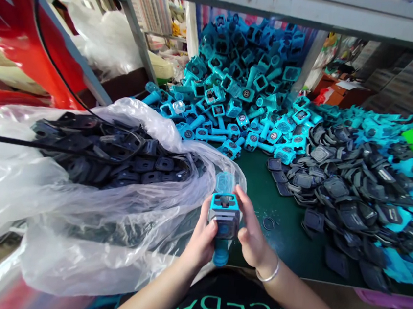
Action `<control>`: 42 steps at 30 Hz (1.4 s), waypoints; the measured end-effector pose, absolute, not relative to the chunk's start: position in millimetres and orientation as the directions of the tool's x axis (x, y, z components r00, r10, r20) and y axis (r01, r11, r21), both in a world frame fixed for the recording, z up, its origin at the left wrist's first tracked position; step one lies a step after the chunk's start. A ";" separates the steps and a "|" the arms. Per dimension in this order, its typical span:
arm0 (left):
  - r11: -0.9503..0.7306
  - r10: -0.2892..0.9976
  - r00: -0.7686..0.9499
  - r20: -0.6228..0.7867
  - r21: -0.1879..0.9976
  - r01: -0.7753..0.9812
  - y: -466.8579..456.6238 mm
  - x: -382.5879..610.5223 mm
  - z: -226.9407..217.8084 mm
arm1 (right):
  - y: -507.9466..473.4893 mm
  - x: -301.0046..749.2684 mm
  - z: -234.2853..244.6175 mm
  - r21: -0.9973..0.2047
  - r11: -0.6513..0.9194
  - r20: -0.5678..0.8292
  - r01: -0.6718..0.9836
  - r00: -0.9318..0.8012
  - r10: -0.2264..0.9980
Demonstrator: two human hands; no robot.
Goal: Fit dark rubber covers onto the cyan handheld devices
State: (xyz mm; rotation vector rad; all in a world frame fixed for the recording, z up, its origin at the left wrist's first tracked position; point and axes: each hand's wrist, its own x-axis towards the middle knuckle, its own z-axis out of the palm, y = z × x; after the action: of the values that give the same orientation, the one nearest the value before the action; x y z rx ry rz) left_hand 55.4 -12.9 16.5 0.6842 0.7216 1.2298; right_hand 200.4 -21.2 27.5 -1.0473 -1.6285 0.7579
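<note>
Both my hands hold one blue plastic toy part (224,216) with a square head and a round handle pointing down toward me. My left hand (200,242) wraps its fingers round the left side of the head. My right hand (252,230) pinches the right side, fingers reaching up to the clear cap on top. A silver bracelet sits on my right wrist. The part hangs just above the near edge of the green table (287,232).
A clear plastic bag (73,229) full of dark grey square pieces lies at the left. A tall heap of blue toy parts (244,80) fills the back. Dark grey and blue flat pieces (350,189) cover the right. A small ring (268,223) lies on the table.
</note>
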 end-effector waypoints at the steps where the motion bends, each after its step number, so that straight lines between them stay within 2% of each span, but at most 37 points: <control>1: 0.200 0.976 0.188 -0.108 0.781 -0.591 -12.8 57.8 12.9 | -20.4 196.3 24.3 -0.891 0.396 0.387 0.223 -0.085 0.918; 4: 0.193 0.981 0.152 -0.123 0.751 -0.632 -11.8 66.4 2.7 | -18.0 183.2 17.6 -0.876 0.433 0.453 0.212 0.055 0.890; 8: 0.216 0.976 0.112 -0.188 0.743 -0.633 -7.1 74.8 -1.5 | -19.9 178.6 13.5 -0.812 0.459 0.534 0.360 0.142 0.833; 10: 0.259 0.965 0.131 -0.228 0.732 -0.630 -2.3 74.3 4.8 | -22.0 188.2 15.1 -0.770 0.454 0.546 0.448 0.095 0.832; 13: 0.413 0.905 0.199 -0.376 0.664 -0.624 7.1 64.3 20.7 | -16.6 221.1 23.7 -0.621 0.459 0.494 0.635 -0.138 0.859; 15: 0.520 0.838 0.223 -0.498 0.608 -0.599 12.3 51.4 27.8 | -2.9 252.0 30.5 -0.503 0.298 0.354 0.812 -0.121 0.927; 16: 0.555 0.813 0.229 -0.536 0.592 -0.585 13.8 43.7 28.4 | 6.7 268.2 32.7 -0.444 0.143 0.288 0.884 -0.010 0.958; 18: 0.577 0.799 0.241 -0.551 0.590 -0.565 13.5 27.7 23.2 | 28.0 297.4 33.1 -0.381 -0.091 0.224 0.920 0.188 0.956; 19: 0.565 0.812 0.242 -0.532 0.608 -0.557 11.9 20.4 18.3 | 37.7 309.1 31.4 -0.373 -0.156 0.205 0.915 0.245 0.948; 22: 0.470 0.880 0.218 -0.421 0.709 -0.527 4.9 6.2 2.3 | 53.3 327.2 23.6 -0.411 -0.194 0.169 0.891 0.284 0.944; 25: 0.410 0.908 0.160 -0.386 0.746 -0.525 2.6 6.9 -1.8 | 43.9 322.5 21.8 -0.496 -0.129 0.177 0.859 0.245 0.953; 27: 0.402 0.906 0.134 -0.402 0.718 -0.569 6.0 14.7 6.0 | 28.4 312.0 24.9 -0.637 -0.039 0.160 0.770 0.181 0.970; 28: 0.399 0.903 0.123 -0.412 0.695 -0.599 8.8 20.0 12.6 | 19.8 305.8 26.9 -0.755 0.017 0.132 0.656 0.126 0.983; 30: 0.397 0.890 0.104 -0.444 0.641 -0.657 15.2 32.5 28.7 | 3.9 292.8 30.5 -0.955 0.077 0.071 0.286 -0.031 0.997; 32: 0.419 0.862 0.105 -0.495 0.580 -0.699 20.0 45.8 43.9 | -7.9 279.7 31.9 -0.999 0.031 0.036 -0.036 -0.167 0.985; 33: 0.431 0.848 0.111 -0.518 0.553 -0.713 21.2 52.1 49.6 | -12.1 273.4 31.7 -0.996 0.001 0.020 -0.092 -0.198 0.980; 36: 0.511 0.801 0.192 -0.567 0.481 -0.713 18.9 66.1 55.7 | -19.7 257.4 28.9 -0.993 -0.054 -0.034 -0.102 -0.187 0.982; 38: 0.595 0.748 0.265 -0.609 0.437 -0.674 15.1 69.9 53.2 | -23.4 251.0 27.6 -0.998 -0.038 -0.030 -0.047 -0.155 0.987; 42: 0.661 0.698 0.317 -0.642 0.409 -0.629 10.6 68.5 46.7 | -31.0 249.4 29.9 -0.953 0.214 0.184 0.215 -0.150 0.971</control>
State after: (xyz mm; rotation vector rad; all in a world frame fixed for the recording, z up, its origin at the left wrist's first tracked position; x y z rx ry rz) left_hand 68.5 10.6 46.7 0.0891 0.8916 0.8747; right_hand 249.4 -31.0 29.9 -1.1560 -1.5632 1.0293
